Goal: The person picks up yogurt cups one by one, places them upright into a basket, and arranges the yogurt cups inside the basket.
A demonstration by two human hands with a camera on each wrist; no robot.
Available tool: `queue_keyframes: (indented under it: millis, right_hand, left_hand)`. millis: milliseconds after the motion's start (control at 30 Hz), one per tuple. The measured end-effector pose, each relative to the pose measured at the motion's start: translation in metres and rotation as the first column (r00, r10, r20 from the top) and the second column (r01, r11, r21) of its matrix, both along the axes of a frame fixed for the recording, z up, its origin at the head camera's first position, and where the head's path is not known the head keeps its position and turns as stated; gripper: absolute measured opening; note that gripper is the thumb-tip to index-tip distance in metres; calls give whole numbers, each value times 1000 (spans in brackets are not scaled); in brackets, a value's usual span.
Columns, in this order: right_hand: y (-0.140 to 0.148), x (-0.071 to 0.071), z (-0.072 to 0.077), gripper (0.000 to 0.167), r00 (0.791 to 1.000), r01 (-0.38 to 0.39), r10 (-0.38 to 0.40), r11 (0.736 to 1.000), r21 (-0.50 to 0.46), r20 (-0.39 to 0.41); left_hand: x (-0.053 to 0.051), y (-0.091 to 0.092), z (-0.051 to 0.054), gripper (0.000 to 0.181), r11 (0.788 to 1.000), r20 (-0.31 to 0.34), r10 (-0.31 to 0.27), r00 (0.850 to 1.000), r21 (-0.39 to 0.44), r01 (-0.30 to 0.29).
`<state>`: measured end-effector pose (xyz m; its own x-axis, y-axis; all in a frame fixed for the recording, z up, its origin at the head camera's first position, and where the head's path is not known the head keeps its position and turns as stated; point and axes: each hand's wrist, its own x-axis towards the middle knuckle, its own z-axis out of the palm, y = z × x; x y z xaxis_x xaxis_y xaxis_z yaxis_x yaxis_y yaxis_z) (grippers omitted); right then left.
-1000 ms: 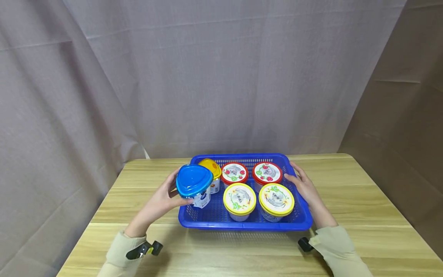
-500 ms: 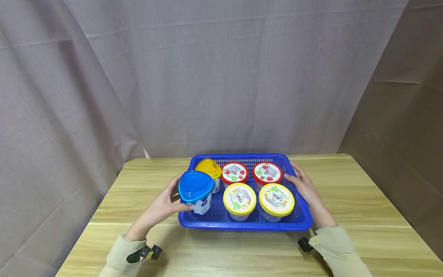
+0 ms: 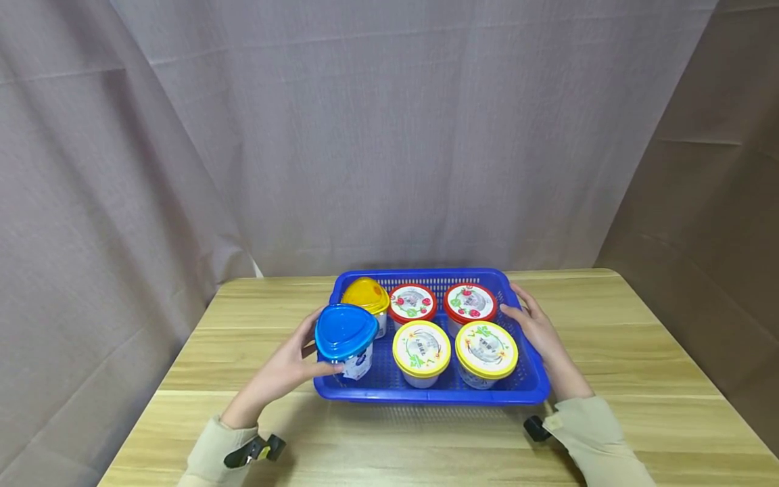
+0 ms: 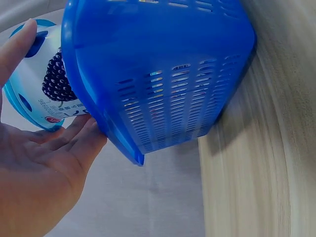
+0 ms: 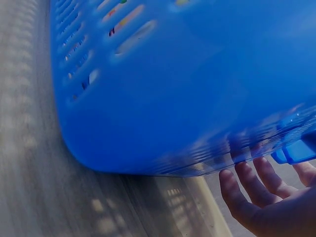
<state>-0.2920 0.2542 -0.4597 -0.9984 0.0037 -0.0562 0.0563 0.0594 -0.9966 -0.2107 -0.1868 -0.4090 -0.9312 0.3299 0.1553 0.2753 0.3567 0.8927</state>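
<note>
My left hand (image 3: 286, 368) holds a tub with a blue triangular lid (image 3: 345, 330) at the front left corner of a blue plastic basket (image 3: 389, 394). Thumb and fingers lie on opposite sides of it. The left wrist view shows a blackberry picture on the tub's white side (image 4: 59, 81), which reaches behind the basket rim. My right hand (image 3: 544, 338) grips the basket's right side, thumb over the rim and fingers along the outer wall. Inside stand a yellow triangular-lidded tub (image 3: 366, 295), two red-rimmed tubs (image 3: 412, 303) and two yellow-rimmed tubs (image 3: 422, 349).
The basket rests on a light wooden table (image 3: 615, 338). A grey curtain (image 3: 389, 135) hangs behind the table, with a brown cloth (image 3: 718, 237) on the right. Each sleeve cuff carries a small black device (image 3: 255, 450).
My left hand has brought the blue-lidded tub slightly down and toward the front of the basket. The yellow triangular-lidded tub has shifted a little left. My right hand has stayed on the rim.
</note>
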Motion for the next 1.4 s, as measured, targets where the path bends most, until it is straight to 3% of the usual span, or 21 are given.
queue_keyframes:
  millis: [267,533,1000,1400]
  right_hand:
    - [-1,-1,1,72,1000,-5,5,999,-35,15]
    - [-1,-1,1,72,1000,-6,6,999,-33,14]
    - [1,1,3,73,1000,-5,5,1000,7,10]
    - [-1,1,1,73,1000,-9,9,1000,-23,22]
  left_hand:
    - [2,3,1,103,999,-15,0,1000,-45,0]
    - [4,6,0,107,983,-70,30,997,-177,-42]
    - [5,9,-3,105,976,-137,5,991,-216,-35]
    - [6,10,-5,105,934,-278,-25,960,-349,-77]
